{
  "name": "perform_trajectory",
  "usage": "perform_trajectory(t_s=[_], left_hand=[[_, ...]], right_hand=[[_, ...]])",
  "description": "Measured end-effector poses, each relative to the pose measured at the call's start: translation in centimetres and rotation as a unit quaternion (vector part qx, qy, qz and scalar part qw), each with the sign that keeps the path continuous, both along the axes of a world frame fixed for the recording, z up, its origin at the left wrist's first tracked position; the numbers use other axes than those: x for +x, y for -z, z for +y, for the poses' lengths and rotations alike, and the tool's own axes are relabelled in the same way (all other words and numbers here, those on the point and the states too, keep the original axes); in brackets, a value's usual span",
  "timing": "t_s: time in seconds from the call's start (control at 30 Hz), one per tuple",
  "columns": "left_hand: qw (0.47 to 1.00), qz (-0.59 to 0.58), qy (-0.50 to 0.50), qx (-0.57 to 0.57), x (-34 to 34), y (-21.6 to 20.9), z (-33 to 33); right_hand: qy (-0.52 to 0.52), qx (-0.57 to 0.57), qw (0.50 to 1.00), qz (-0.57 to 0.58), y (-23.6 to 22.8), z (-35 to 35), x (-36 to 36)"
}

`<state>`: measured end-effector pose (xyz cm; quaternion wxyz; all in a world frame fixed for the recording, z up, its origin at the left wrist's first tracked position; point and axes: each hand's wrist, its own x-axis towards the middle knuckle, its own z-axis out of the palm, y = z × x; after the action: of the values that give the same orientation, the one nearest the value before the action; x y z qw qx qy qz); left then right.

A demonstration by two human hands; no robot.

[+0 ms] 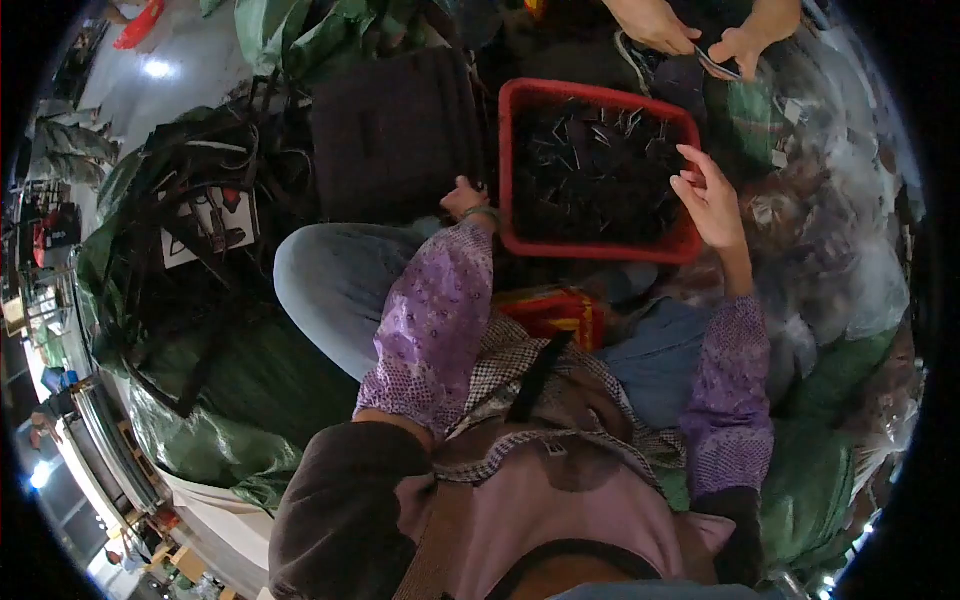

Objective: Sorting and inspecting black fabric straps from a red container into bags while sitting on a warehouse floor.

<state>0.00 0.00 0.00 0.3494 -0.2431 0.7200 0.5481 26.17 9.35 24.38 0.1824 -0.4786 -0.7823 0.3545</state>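
A red plastic basin (508, 170) sits in front of me, holding many small dark pieces (590, 165), some with shiny thin edges; their kind is too dim to make out. Over the basin's right rim, my right hand (712, 205) is raised with its fingers apart and nothing in it. To the left of the basin, my left hand (466, 198) is low, its fingers curled in beside the near right corner of a dark stack of flat panels (395, 135). What those fingers hold, if anything, is hidden. Purple patterned sleeves cover both my forearms.
Another person's hands (700, 45) hold a small thin piece at the top right. Clear plastic bags (850, 220) heap up on the right. A green sack (220, 400) with dark straps and a printed card (210, 225) lies left. Red-yellow packaging (560, 315) lies between my legs.
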Motion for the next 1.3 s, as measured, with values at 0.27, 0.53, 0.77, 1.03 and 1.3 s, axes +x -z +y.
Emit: perform_trajectory(t_s=[0.27, 0.53, 0.77, 1.03, 1.3], left_hand=[[0.966, -0.041, -0.209, 0.147, -5.0, -2.7, 0.0], [0.976, -0.121, -0.162, -0.079, -6.8, -7.0, 0.4], [0.961, -0.101, -0.251, 0.055, -6.8, -4.0, 0.1], [0.895, -0.105, -0.343, 0.264, -9.2, 0.3, 0.4], [0.981, 0.064, -0.12, 0.14, -13.5, 9.2, 0.4]], right_hand=[[-0.01, -0.004, 1.0, -0.002, 1.2, -0.1, 0.9], [-0.026, -0.027, 0.999, 0.013, 0.5, -0.9, 0.3], [-0.038, -0.046, 0.998, -0.001, -0.4, -1.1, -1.3], [-0.077, -0.019, 0.997, 0.004, 0.1, -0.3, -2.4], [-0.139, 0.065, 0.986, -0.068, 0.4, -0.2, -5.1]])
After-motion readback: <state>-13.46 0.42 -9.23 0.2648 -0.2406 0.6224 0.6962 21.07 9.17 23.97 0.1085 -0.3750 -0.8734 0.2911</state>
